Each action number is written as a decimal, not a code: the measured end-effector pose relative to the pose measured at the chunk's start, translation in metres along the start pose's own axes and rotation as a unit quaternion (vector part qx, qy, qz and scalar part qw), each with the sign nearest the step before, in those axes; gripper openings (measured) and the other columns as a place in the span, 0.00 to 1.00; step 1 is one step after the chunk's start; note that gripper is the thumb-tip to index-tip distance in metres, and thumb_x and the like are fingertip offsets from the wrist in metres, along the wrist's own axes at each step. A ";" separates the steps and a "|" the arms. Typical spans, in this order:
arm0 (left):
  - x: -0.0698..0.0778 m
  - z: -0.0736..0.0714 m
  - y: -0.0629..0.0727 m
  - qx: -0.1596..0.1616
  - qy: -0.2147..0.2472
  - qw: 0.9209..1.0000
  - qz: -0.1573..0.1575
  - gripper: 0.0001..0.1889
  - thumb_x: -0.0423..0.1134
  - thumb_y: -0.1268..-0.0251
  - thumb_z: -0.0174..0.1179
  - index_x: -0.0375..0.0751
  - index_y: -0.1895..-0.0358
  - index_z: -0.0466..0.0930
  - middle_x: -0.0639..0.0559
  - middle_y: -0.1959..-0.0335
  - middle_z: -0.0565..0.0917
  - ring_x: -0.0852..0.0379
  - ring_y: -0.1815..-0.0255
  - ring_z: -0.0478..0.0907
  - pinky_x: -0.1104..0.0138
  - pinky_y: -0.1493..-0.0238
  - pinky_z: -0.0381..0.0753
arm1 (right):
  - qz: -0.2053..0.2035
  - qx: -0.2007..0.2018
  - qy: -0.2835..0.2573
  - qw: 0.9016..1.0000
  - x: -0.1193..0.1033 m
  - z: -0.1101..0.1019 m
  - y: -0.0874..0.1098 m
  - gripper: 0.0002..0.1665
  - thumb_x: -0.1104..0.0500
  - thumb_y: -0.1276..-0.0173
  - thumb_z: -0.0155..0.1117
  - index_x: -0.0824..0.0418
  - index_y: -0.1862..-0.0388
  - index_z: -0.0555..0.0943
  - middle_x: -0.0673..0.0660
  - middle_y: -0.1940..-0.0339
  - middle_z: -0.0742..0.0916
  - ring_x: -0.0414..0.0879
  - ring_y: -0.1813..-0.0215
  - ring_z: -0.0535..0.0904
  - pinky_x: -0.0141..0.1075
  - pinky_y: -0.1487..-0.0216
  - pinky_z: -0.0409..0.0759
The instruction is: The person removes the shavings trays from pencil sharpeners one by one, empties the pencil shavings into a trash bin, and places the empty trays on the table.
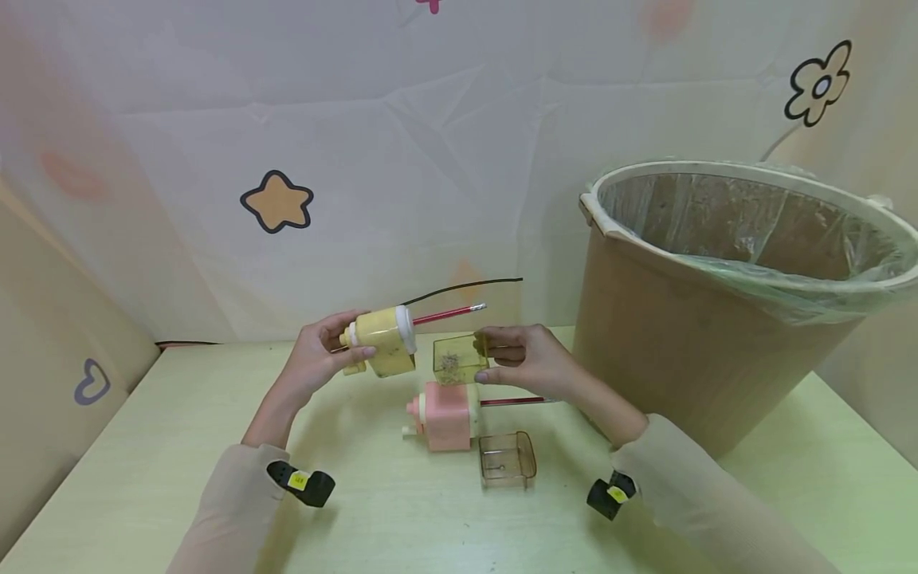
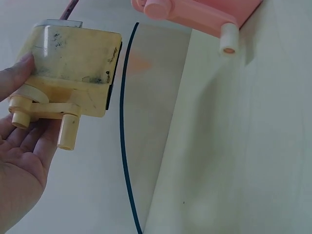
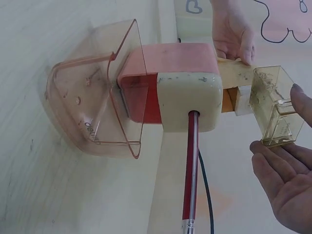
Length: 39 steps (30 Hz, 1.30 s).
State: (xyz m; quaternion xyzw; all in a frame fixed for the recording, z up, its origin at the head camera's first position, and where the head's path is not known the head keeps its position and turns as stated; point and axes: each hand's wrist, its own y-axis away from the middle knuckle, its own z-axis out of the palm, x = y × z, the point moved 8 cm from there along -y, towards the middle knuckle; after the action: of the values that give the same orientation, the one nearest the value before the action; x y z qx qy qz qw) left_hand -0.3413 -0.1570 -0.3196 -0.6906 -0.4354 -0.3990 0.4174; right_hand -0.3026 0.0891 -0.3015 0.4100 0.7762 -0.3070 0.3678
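My left hand [image 1: 313, 356] grips a yellow crank pencil sharpener [image 1: 380, 339] above the table, with a red pencil [image 1: 450, 313] sticking out of its front. In my right hand [image 1: 527, 359] a clear yellow shavings drawer [image 1: 459, 360] is pinched between thumb and fingers; some shavings [image 1: 449, 363] lie inside it. The drawer is apart from the yellow sharpener. Below both hands a pink pencil sharpener [image 1: 448, 418] stands on the table, a second red pencil [image 1: 512, 401] in its front. Beside it sits a clear brownish drawer [image 1: 507, 462] with a few small specks, seen closer in the right wrist view.
A large brown bin [image 1: 645, 335] lined with a clear plastic bag [image 1: 782, 287] stands at the right on the pale table [image 1: 402, 526]. Behind the table hangs a patterned cloth [image 1: 430, 159], with a thin dark cord [image 1: 466, 285] along its lower part.
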 end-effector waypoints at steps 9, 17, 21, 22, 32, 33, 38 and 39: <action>-0.011 -0.001 0.001 0.002 -0.001 1.000 -0.016 0.29 0.31 0.47 0.63 0.33 0.40 0.67 0.37 0.50 0.75 0.56 0.57 0.77 0.68 0.63 0.78 | -0.002 0.000 -0.006 1.000 -0.008 0.000 0.007 0.38 0.60 0.44 0.68 0.73 0.38 0.66 0.67 0.43 0.76 0.57 0.43 0.74 0.43 0.47 0.73; -0.021 0.000 0.002 -0.001 -0.010 0.999 -0.043 0.30 0.33 0.46 0.63 0.33 0.38 0.65 0.37 0.49 0.74 0.50 0.53 0.76 0.68 0.60 0.77 | -0.001 0.002 -0.009 1.000 -0.013 -0.002 0.013 0.37 0.59 0.44 0.68 0.72 0.38 0.66 0.66 0.43 0.77 0.57 0.43 0.74 0.44 0.46 0.72; -0.024 0.002 0.002 -0.008 -0.012 0.999 -0.048 0.31 0.33 0.45 0.63 0.33 0.36 0.63 0.35 0.47 0.73 0.47 0.50 0.75 0.67 0.58 0.76 | 0.001 -0.001 -0.015 1.000 -0.016 -0.002 0.016 0.38 0.58 0.43 0.68 0.71 0.37 0.66 0.66 0.43 0.77 0.56 0.42 0.73 0.44 0.45 0.72; -0.025 0.003 0.002 -0.010 -0.012 0.999 -0.049 0.31 0.33 0.45 0.62 0.33 0.36 0.63 0.35 0.47 0.73 0.47 0.50 0.75 0.67 0.58 0.76 | 0.001 0.000 -0.015 1.000 -0.017 -0.002 0.017 0.38 0.58 0.43 0.68 0.71 0.37 0.66 0.66 0.43 0.77 0.56 0.42 0.73 0.44 0.45 0.72; -0.033 0.010 0.000 -0.016 -0.023 0.998 -0.052 0.32 0.34 0.44 0.62 0.35 0.35 0.62 0.36 0.47 0.74 0.45 0.50 0.76 0.64 0.56 0.76 | 0.007 0.022 -0.020 1.000 -0.024 -0.011 0.028 0.36 0.59 0.45 0.69 0.69 0.38 0.68 0.65 0.44 0.78 0.56 0.43 0.74 0.44 0.46 0.72; -0.034 0.010 -0.001 -0.015 -0.026 0.998 -0.052 0.32 0.34 0.44 0.62 0.36 0.35 0.62 0.37 0.47 0.74 0.45 0.50 0.75 0.64 0.57 0.76 | 0.009 0.024 -0.019 0.999 -0.025 -0.012 0.029 0.37 0.58 0.45 0.69 0.69 0.38 0.68 0.65 0.44 0.78 0.56 0.43 0.74 0.44 0.45 0.72; -0.037 0.011 -0.002 -0.009 -0.046 0.998 -0.044 0.32 0.35 0.44 0.63 0.37 0.35 0.63 0.39 0.47 0.75 0.47 0.50 0.72 0.66 0.60 0.75 | 0.012 0.030 -0.017 0.999 -0.029 -0.018 0.035 0.38 0.57 0.45 0.69 0.67 0.38 0.68 0.64 0.43 0.77 0.55 0.43 0.74 0.44 0.45 0.71; -0.037 0.011 -0.002 -0.008 -0.045 0.998 -0.043 0.32 0.35 0.44 0.63 0.37 0.35 0.63 0.39 0.47 0.75 0.47 0.50 0.72 0.66 0.60 0.75 | 0.010 0.034 -0.015 0.999 -0.030 -0.020 0.036 0.37 0.57 0.45 0.69 0.68 0.38 0.68 0.64 0.43 0.78 0.55 0.43 0.74 0.44 0.45 0.71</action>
State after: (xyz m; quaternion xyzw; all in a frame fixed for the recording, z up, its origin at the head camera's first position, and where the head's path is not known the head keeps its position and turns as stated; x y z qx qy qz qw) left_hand -0.3525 -0.1564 -0.3566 -0.6920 -0.4797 -0.3885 0.3743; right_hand -0.2663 0.1098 -0.2725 0.4256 0.7555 -0.3352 0.3685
